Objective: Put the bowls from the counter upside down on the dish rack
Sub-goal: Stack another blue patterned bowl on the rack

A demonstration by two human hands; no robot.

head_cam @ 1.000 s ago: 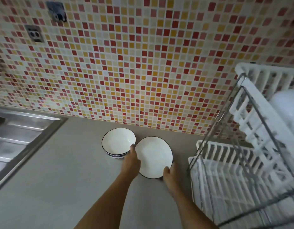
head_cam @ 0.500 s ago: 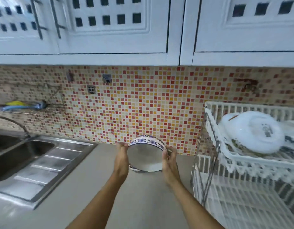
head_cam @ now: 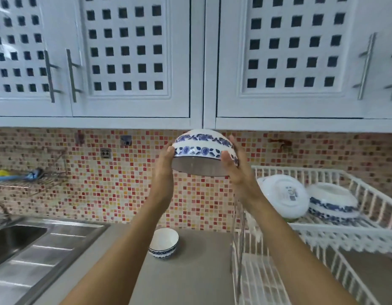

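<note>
A white bowl with blue flower bands (head_cam: 202, 148) is held up high, turned mouth down, in front of the tiled wall. My left hand (head_cam: 166, 160) grips its left side and my right hand (head_cam: 235, 167) grips its right side. A smaller white bowl with a blue band (head_cam: 164, 243) stands upright on the grey counter below. The white two-tier dish rack (head_cam: 364, 227) stands at the right. Its upper tier holds an overturned white dish (head_cam: 283, 195) and an overturned blue-patterned bowl (head_cam: 332, 203).
White cupboards (head_cam: 133, 58) hang overhead, just above the raised bowl. A steel sink with a drainboard (head_cam: 32, 254) lies at the left. A wall shelf with a blue brush (head_cam: 16, 177) sits above the sink. The rack's lower tier (head_cam: 267, 282) is at the bottom right.
Both hands lifted the larger bowl off the counter, raised it and turned it mouth down. The view tilted up, bringing the cupboards and the rack's upper tier into sight.
</note>
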